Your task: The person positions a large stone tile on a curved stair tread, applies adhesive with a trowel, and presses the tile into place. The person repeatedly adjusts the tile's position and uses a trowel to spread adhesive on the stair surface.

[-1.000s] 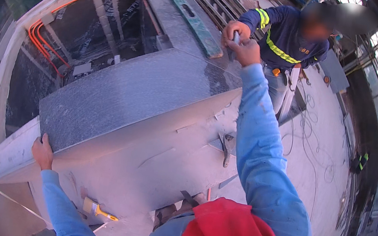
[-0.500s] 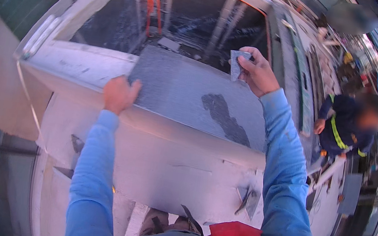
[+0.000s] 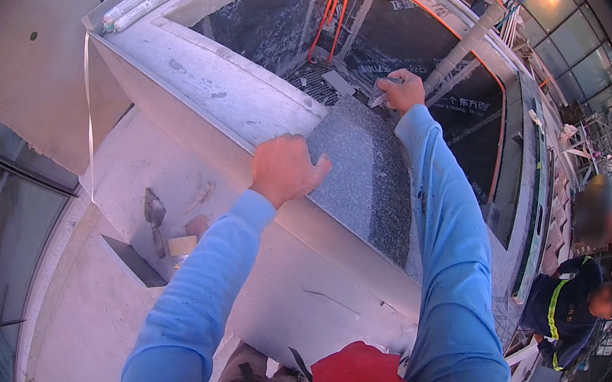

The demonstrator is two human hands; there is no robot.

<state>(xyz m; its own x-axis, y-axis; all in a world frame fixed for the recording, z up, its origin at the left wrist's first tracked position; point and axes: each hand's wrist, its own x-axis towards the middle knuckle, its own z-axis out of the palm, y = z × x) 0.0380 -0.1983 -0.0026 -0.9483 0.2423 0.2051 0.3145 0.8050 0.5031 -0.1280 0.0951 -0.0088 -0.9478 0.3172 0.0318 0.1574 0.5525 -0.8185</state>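
A grey speckled granite slab (image 3: 353, 168) lies on the ledge, its right part covered by a darker patch. At the slab's front left corner rests my left hand (image 3: 287, 171), thumb spread over the stone and fingers bent, their tips hidden. My right hand (image 3: 404, 92) is raised near the slab's far edge. Between its thumb and fingers it pinches a small flat grey stone piece (image 3: 377, 97), now seen nearly edge-on and partly covered by the fingers.
Behind the slab is a dark-lined recess (image 3: 402, 35) with orange conduits (image 3: 339, 6) and a grey pipe (image 3: 463, 48). White tubes (image 3: 143, 2) lie at the ledge's far left. A trowel (image 3: 154, 220) lies below. A person in dark workwear (image 3: 566, 305) is at right.
My view has swung, so the slab and recess sit farther right. The small stone piece has turned from facing me to nearly edge-on, beside the slab's far edge. My left hand stays at the slab's corner.
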